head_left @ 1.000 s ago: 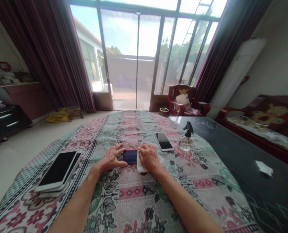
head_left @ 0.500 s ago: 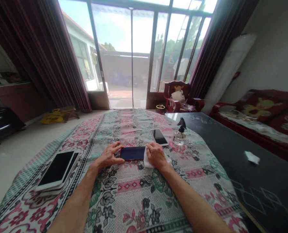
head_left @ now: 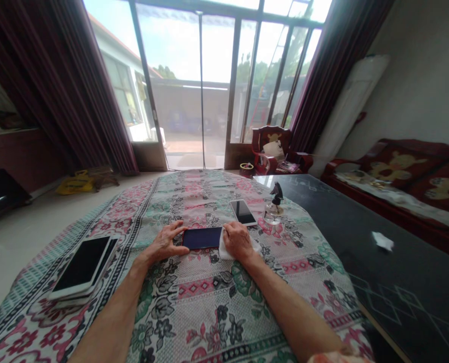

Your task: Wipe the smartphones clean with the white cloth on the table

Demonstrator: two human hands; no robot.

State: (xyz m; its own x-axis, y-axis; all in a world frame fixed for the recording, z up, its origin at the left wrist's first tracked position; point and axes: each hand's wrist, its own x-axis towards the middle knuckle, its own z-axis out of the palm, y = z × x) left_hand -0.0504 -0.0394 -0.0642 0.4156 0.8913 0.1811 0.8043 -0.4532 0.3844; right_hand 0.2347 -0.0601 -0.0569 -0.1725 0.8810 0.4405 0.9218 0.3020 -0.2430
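Note:
A dark-screened smartphone [head_left: 202, 238] with a reddish edge lies flat and sideways on the flowered tablecloth [head_left: 205, 310]. My left hand [head_left: 167, 242] grips its left end, thumb on the near edge and fingers at the far edge. In my right hand [head_left: 238, 241] is a bunched white cloth [head_left: 226, 252], pressed down over the phone's right end, which is hidden. Just beyond that hand lies a white phone [head_left: 244, 213] with a dark screen. A stack of tablets [head_left: 82, 267], the top one white-framed, rests to the left of my left forearm.
A small dark figurine on a clear base [head_left: 276, 204] stands at the table's right side. To the right is a black low table [head_left: 333, 222] bearing a crumpled white paper [head_left: 383, 241]. Beyond stand a red wooden sofa [head_left: 398, 161], an armchair [head_left: 271, 146] and glass doors [head_left: 182, 101].
The whole view has turned slightly to the right, so everything sits a little further left. Both hands keep nearly the same place on the phone and cloth.

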